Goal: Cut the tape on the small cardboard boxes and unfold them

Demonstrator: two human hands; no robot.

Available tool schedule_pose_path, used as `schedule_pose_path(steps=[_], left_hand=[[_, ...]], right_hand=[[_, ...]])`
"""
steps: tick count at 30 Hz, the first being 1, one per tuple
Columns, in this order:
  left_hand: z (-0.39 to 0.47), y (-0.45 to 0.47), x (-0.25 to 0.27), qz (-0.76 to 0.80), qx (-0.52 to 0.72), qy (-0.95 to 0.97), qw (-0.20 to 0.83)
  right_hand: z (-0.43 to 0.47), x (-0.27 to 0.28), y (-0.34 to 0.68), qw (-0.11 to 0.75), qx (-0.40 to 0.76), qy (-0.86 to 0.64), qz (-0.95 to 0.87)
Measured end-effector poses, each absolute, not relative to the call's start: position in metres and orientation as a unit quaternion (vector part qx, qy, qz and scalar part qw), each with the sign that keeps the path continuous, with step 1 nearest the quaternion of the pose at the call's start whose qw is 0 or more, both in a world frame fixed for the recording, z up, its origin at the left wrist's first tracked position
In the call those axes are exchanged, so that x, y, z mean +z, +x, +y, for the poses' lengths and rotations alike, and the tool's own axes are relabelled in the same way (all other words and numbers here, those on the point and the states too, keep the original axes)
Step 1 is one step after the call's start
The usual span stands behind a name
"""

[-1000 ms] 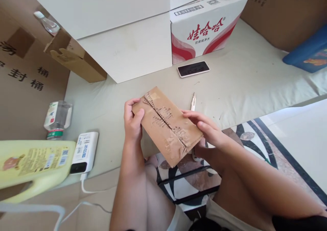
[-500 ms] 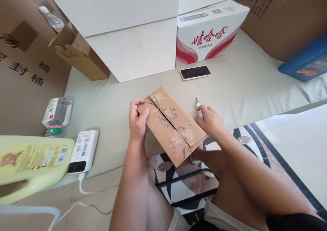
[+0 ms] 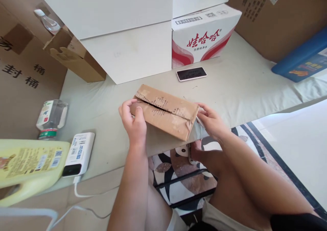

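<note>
A brown cardboard box (image 3: 166,112) is tilted just above the cloth-covered surface, with a torn, ragged slit running along its top. My left hand (image 3: 134,120) grips its left end, thumb on top and fingers around the edge. At the right end, my right hand (image 3: 211,120) has its fingertips against the box corner. A white-handled tool (image 3: 200,122) is tucked in that hand, mostly hidden by the fingers and the box.
A phone (image 3: 191,74) lies beyond the box, before a red-and-white carton (image 3: 204,40). To the left are a white power bank (image 3: 79,152) with a cable, a clear bottle (image 3: 52,117) and a yellow jug (image 3: 33,163). A blue container (image 3: 301,61) stands right.
The box has turned so its right end swung up and away from me. My right hand has come against that end, and the tool's metal tip, visible before, is now hidden.
</note>
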State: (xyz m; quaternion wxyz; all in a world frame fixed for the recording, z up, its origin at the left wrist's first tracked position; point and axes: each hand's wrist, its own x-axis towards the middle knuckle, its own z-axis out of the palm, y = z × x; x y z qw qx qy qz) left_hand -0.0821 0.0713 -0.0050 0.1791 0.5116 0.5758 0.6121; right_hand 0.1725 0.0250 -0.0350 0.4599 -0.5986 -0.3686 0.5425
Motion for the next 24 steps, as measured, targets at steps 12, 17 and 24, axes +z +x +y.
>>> schedule_pose_path(steps=[12, 17, 24], left_hand=[[0.030, -0.026, 0.021, 0.541, 0.359, 0.757, 0.075], [0.016, -0.030, 0.018, 0.545, 0.356, 0.757, 0.056], [-0.015, 0.022, 0.026, 0.558, 0.308, 0.766, 0.078]], right_hand=[[0.024, -0.026, 0.191, 0.622, 0.515, -0.486, -0.335], [0.014, -0.010, 0.197, 0.643, 0.428, -0.517, -0.369], [-0.022, 0.006, 0.212, 0.707, 0.358, -0.408, -0.453]])
